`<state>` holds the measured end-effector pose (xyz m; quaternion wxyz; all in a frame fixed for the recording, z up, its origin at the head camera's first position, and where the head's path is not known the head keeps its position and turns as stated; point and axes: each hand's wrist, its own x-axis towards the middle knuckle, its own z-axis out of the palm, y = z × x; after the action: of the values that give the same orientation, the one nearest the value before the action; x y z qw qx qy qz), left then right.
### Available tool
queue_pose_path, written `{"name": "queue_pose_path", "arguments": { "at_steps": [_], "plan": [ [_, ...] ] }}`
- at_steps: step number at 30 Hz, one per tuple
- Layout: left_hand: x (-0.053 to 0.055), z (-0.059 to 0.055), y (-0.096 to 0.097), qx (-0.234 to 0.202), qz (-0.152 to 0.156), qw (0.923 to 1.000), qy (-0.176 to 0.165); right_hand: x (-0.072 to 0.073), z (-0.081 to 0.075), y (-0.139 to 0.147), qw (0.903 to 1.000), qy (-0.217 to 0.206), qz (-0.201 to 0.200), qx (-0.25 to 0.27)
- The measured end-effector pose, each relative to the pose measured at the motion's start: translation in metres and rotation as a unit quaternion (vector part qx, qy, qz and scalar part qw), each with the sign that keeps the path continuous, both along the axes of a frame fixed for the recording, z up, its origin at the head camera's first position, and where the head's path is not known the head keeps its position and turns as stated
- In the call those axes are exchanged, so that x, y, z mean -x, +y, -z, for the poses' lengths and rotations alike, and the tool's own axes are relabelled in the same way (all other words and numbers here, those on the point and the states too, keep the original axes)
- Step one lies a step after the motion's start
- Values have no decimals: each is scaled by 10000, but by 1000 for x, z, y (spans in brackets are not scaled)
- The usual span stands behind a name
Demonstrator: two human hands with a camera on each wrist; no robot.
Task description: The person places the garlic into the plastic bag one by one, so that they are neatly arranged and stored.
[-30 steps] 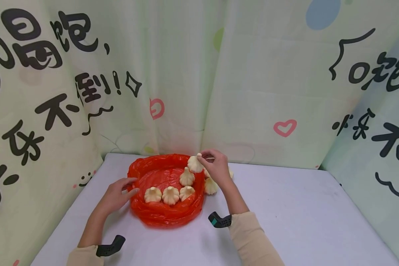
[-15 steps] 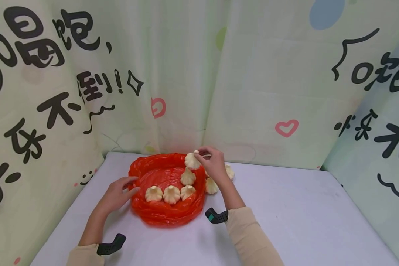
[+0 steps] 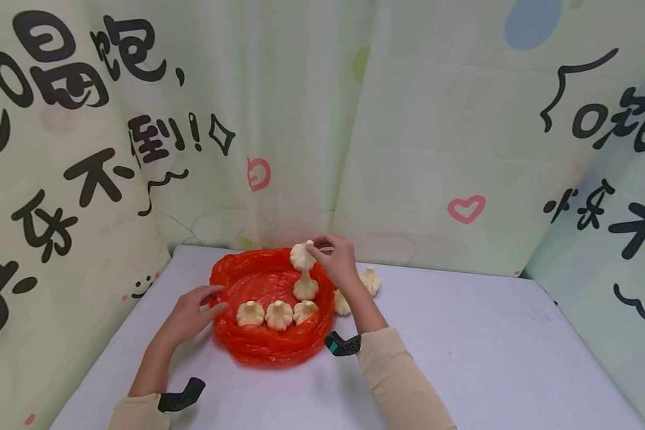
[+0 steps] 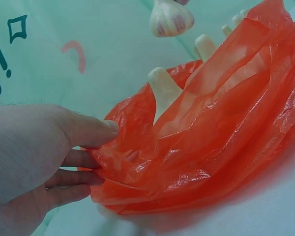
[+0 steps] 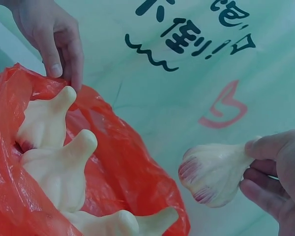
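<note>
My right hand point(image 3: 337, 260) pinches a garlic bulb point(image 3: 302, 257) by its stem between thumb and fingers. The bulb hangs over the back right part of the red plastic bag point(image 3: 271, 352), with purple streaks on its base in the right wrist view. At the bag's left rim is my left hand point(image 3: 188, 315); in the left wrist view its thumb point(image 4: 96, 132) and fingers hold the edge of the plastic. Inside the bag, several garlic bulbs point(image 3: 278, 315) form a row along the front, and another bulb point(image 3: 305, 288) sits behind them at the right.
To the right of the bag, more bulbs lie on the white table point(image 3: 451, 346), one garlic bulb point(image 3: 371, 280) farther back and one partly behind my right arm. A printed curtain point(image 3: 408, 131) encloses the table at the back and sides.
My right hand has carried the garlic bulb leftward and slightly up over the bag, uncovering a loose bulb on the table. The left hand keeps its place at the rim.
</note>
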<state>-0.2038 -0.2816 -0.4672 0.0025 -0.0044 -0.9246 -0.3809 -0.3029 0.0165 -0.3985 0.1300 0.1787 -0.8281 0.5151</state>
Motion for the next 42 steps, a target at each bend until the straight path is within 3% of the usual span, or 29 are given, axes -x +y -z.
{"name": "queue_pose_path", "arguments": {
  "at_steps": [9,23,42],
  "plan": [
    [-1,-1,1,33,-13,10000,2,6,4,-9,9999,54,-141,2],
    [-2,-4,1,-37,-43,10000,-55,14,21,-17,9996,56,109,270],
    [1,2,-1,-46,-31,10000,33,26,39,-29,9989,-292,136,-333]
  ]
}}
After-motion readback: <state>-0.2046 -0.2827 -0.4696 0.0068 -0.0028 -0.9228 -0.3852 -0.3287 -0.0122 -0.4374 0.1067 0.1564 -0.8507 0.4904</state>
